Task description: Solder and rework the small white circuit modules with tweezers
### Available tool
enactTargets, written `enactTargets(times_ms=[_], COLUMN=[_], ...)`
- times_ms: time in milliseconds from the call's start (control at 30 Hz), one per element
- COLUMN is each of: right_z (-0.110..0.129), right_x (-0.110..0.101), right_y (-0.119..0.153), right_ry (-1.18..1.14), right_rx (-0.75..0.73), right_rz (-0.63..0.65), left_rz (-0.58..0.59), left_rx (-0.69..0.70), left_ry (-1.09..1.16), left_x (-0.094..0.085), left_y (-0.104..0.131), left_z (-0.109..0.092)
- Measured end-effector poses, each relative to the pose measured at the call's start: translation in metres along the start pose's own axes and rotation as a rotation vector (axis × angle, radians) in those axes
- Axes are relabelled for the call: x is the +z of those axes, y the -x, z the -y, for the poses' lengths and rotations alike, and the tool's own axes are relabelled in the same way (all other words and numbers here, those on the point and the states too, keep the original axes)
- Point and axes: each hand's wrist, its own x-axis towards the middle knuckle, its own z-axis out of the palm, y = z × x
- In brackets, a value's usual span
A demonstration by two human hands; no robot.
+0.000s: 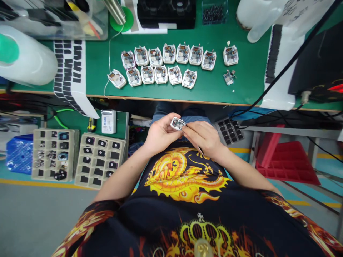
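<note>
Above my lap, in front of the table edge, my left hand [163, 134] grips a white smartwatch case [177, 123] between thumb and fingers. Its open side faces up and shows a circuit board inside. My right hand [203, 137] is closed round a thin tool [198, 147] that looks like tweezers, mostly covered by the fingers. The fingertips of that hand meet the right end of the case. On the green table, two rows of similar open watch cases [161, 74] lie beyond my hands. One more case [230, 55] sits apart at right, above a loose circuit board [229, 77].
Beige compartment trays [99, 160] with small black parts stand low at left, near a white box [108, 121]. A white bottle [29, 57] and a strip sheet [70, 76] lie on the table's left. A black cable [289, 64] crosses at right, above a red tray [291, 162].
</note>
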Motion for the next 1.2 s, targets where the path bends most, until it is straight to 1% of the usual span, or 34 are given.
enactTargets(times_ms=[267,467,600,667,733,833,900,1033,1200], right_z=[0.001,-0.001,-0.001,0.001,0.004,0.010,0.013,0.015,0.014], right_x=[0.000,0.001,0.001,-0.002,-0.008,-0.020,-0.027,-0.031,-0.029], right_y=[0.002,0.004,0.003,0.000,-0.004,-0.011,-0.014,-0.017,-0.017], right_ry=[-0.013,-0.073,-0.126,-0.193,-0.289,-0.425,-0.483,-0.529,-0.542], right_rx=[0.024,0.020,0.028,0.079,0.165,0.321,0.392,0.419,0.413], right_rz=[0.012,0.014,-0.027,-0.050,-0.066,-0.104,-0.112,-0.101,-0.079], left_rz=[-0.056,-0.041,-0.010,0.004,0.004,-0.038,-0.070,-0.114,-0.127], left_rx=[-0.020,-0.071,-0.073,-0.040,0.002,0.066,0.122,0.254,0.326], left_ry=[0.058,0.152,0.181,0.185,0.184,0.142,0.073,-0.099,-0.230], left_x=[0.007,0.007,0.007,0.007,0.008,0.009,0.009,0.010,0.010], left_y=[0.000,-0.001,-0.001,-0.001,-0.001,0.000,0.000,0.002,0.004], left_z=[-0.004,-0.003,-0.002,-0.001,0.002,0.007,0.010,0.013,0.016])
